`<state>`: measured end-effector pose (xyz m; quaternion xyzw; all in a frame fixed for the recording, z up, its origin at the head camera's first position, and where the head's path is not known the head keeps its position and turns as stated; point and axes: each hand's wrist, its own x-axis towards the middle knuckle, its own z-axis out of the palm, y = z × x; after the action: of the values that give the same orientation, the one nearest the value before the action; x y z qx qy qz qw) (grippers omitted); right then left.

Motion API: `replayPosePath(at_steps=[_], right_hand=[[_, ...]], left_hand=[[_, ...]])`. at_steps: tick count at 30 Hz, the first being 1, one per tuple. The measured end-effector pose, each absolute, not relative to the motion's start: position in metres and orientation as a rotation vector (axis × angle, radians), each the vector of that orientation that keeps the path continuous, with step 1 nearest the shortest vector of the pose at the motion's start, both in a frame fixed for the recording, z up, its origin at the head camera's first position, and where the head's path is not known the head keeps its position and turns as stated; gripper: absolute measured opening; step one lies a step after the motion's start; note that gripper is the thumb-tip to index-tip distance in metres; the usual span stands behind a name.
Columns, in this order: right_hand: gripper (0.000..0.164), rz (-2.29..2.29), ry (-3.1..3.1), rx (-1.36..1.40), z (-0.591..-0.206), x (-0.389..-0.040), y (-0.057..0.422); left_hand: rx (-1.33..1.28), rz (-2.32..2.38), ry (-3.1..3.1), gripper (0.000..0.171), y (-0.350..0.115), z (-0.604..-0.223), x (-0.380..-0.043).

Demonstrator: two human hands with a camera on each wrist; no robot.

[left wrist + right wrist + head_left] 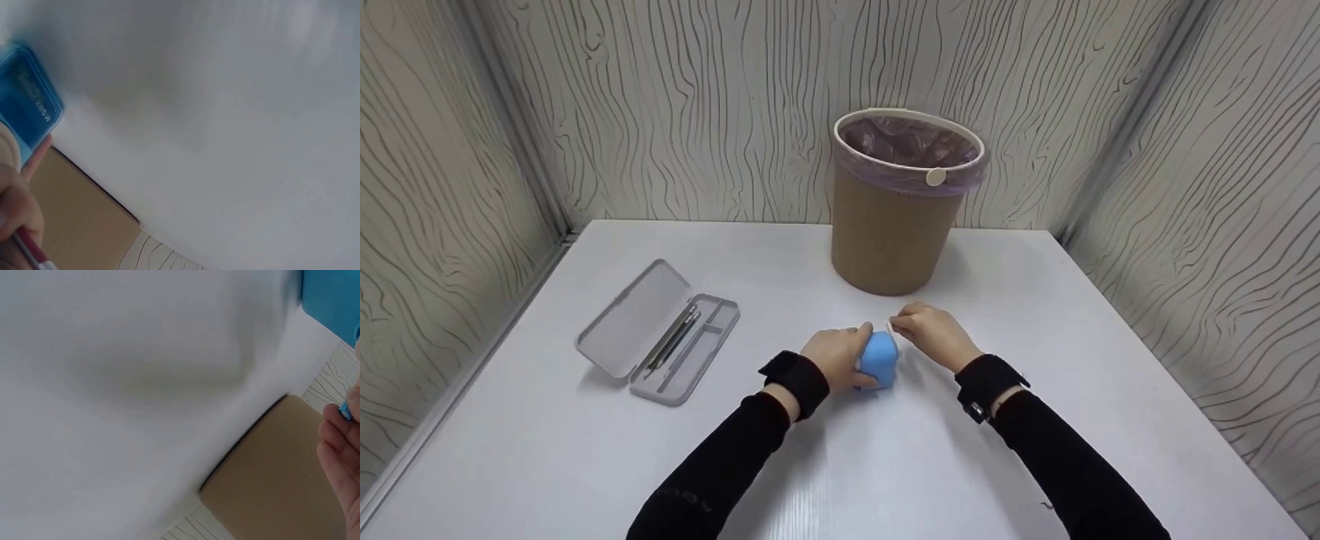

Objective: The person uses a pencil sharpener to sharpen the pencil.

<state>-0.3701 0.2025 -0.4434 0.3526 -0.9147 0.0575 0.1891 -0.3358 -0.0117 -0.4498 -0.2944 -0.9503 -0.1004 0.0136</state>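
A small blue pencil sharpener (879,358), box-shaped with rounded edges, is between my hands over the white table. My left hand (838,357) grips it from the left, thumb on the near side and fingers on the far side. In the left wrist view the sharpener's clear blue face (31,93) shows pale lettering. At its far right side my right hand (934,334) pinches a slim stick-like piece (890,328). That piece is mostly hidden by the fingers; a small blue end (345,410) shows in the right wrist view.
An open grey pencil case (690,386) lies on the left of the table (780,262), its lid tipped left. Several pencils (675,337) rest inside. Behind my hands stands a brown bin (885,240) with a purple liner. Patterned walls enclose the back and sides.
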Motion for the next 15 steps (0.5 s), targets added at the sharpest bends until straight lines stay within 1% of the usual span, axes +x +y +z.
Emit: replayPosePath(at_steps=[7,15], right_hand=[[0.017,0.205,-2.63,0.951,-0.449,-0.3676,0.2022],[0.016,0.233,-2.696,0.956,-0.4517,-0.3686,0.1993]], left_hand=[[-0.928,-0.323,-2.945,0.082,-0.0119,-0.4524,-0.3363],[-0.894,-0.33,-2.959,0.087,-0.0134,-0.4498,-0.3339]])
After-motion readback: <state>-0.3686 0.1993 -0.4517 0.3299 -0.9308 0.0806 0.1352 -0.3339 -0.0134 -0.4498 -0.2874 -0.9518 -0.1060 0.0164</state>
